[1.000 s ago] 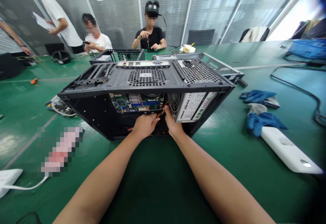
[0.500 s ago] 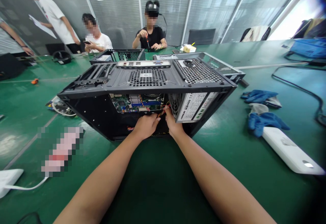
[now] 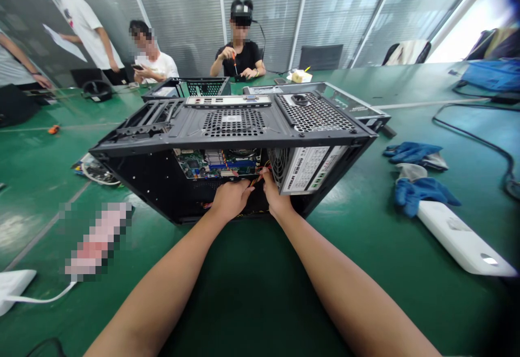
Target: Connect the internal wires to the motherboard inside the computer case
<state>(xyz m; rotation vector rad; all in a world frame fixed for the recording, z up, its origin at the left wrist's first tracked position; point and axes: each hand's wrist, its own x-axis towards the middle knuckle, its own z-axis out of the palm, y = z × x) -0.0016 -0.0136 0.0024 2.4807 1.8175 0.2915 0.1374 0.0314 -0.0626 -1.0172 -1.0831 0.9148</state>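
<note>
A black computer case (image 3: 190,139) lies on the green table with its open side toward me. Inside it are a motherboard (image 3: 199,163) and, at the right, a power supply (image 3: 312,170) with a white label. Both my hands reach into the case. A thin bundle of coloured cables (image 3: 255,180) runs between them. My left hand (image 3: 231,200) is closed on the bundle, its thumb toward the right. Just left of the power supply, my right hand (image 3: 274,194) pinches the same cables with its fingers near the fan grille. Their far ends are hidden in the case.
Blue work gloves (image 3: 426,192) and a white power bank-like block (image 3: 463,238) lie right. A phone (image 3: 99,240), blurred out, lies left near a loose circuit board with cables (image 3: 95,170). Another case (image 3: 357,109) stands behind. Across the table a person (image 3: 242,53) holds a screwdriver.
My hands stay on the cables in the case with hardly any movement. The whole view has shifted very slightly.
</note>
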